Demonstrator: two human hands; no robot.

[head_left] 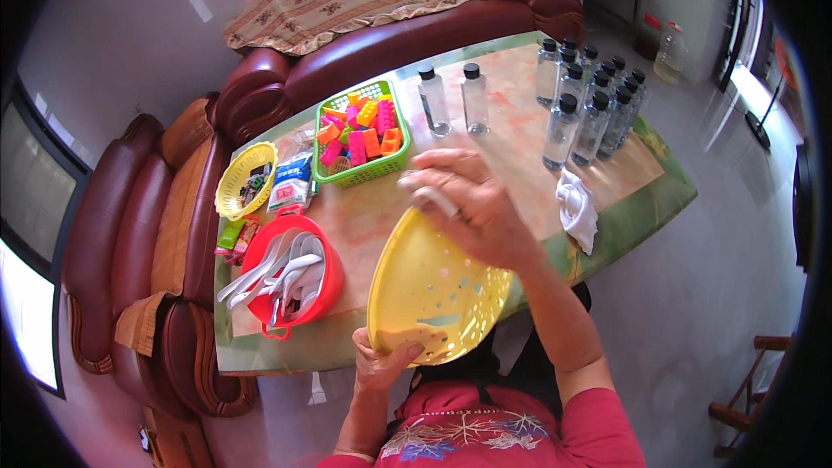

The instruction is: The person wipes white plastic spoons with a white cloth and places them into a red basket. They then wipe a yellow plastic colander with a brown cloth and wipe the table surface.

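A yellow plastic colander (425, 273) is tilted steeply in front of me, over the table's near edge. My left hand (381, 360) grips its lower rim, with the thumb on the inner side. Above the colander's upper rim is my right hand (468, 208), fingers curled together and slightly blurred. Something small and whitish shows at those fingers, too unclear to name. Left of the colander stands a red two-handled pot (334, 282) with white spoons (295, 269) in it. Beyond my right hand sits a green basket (368, 175) of colourful toy blocks (360, 132).
Two clear black-capped bottles (476, 100) stand mid-table; several more bottles (562, 132) cluster at the right. A white cloth (576, 211) lies near the right edge. At left are a yellow basket (227, 186) of small items, a blue-white packet (293, 182) and small packets (234, 238). Red sofas (390, 48) flank the table.
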